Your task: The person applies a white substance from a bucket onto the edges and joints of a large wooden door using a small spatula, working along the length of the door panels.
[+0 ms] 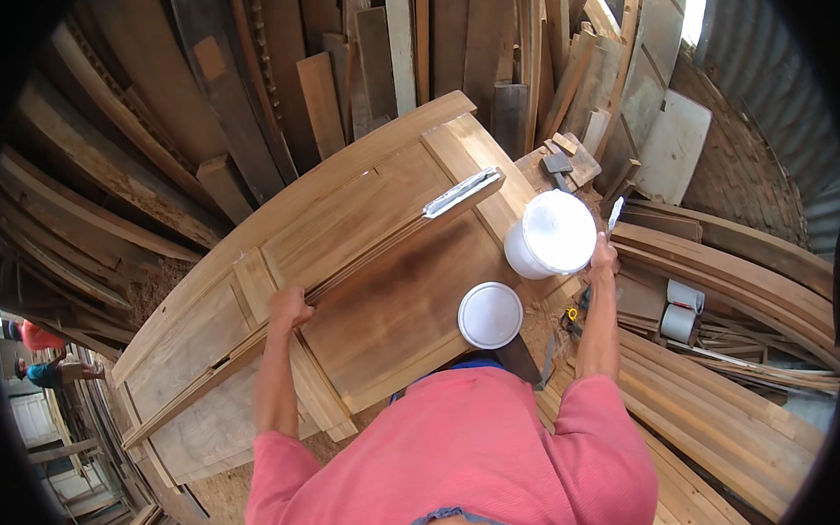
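Observation:
A long wooden rail [365, 261] lies slantwise over a panelled wooden door [381, 317]. My left hand [291, 309] is closed around the rail near its middle. White paste [461, 192] coats the rail's far right end. In my right hand [603, 256] is a narrow spreader [616, 214] smeared with white, held upright just right of a white bucket [528, 255]. The bucket stands on the door's right part, its round top showing white. A round white lid [490, 315] lies nearer to me, close to the door's near edge.
A mallet [556, 167] rests on a wooden block beyond the bucket. Long boards [711, 393] are stacked at right, with two pale rolls [681, 310] among them. Many planks [324, 106] lean at the back. A yellow-marked tool [573, 314] lies beside the door. Other people [51, 372] are far left.

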The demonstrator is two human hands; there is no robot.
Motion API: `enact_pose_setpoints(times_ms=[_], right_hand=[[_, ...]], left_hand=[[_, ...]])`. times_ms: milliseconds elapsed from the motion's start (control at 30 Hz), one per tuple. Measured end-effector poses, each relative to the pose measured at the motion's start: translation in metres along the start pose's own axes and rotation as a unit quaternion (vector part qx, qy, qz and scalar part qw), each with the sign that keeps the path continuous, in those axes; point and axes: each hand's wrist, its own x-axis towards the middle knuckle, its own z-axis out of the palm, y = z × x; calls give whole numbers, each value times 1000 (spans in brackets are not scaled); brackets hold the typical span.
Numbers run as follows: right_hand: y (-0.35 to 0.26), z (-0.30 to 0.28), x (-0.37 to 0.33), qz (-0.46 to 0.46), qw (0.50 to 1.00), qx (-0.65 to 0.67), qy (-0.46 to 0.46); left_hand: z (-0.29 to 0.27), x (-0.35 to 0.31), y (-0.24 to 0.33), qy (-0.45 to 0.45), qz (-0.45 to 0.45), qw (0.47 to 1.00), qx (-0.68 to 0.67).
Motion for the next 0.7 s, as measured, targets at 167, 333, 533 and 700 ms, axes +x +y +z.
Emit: enact_pose_setpoints(times_ms=[167, 333, 533, 700], right_hand=[[-19, 20, -29, 40, 976, 214, 10], [-31, 7, -21, -56, 966, 245, -57], [-87, -9, -63, -71, 986, 135, -68], [-120, 3, -93, -99, 978, 157, -98]], left_hand=[[-23, 12, 62, -15, 12, 1000, -1], [26, 62, 89, 19, 79, 987, -135], [2, 80, 173, 9, 108, 992, -58], [12, 70, 170, 83, 131, 976, -154]])
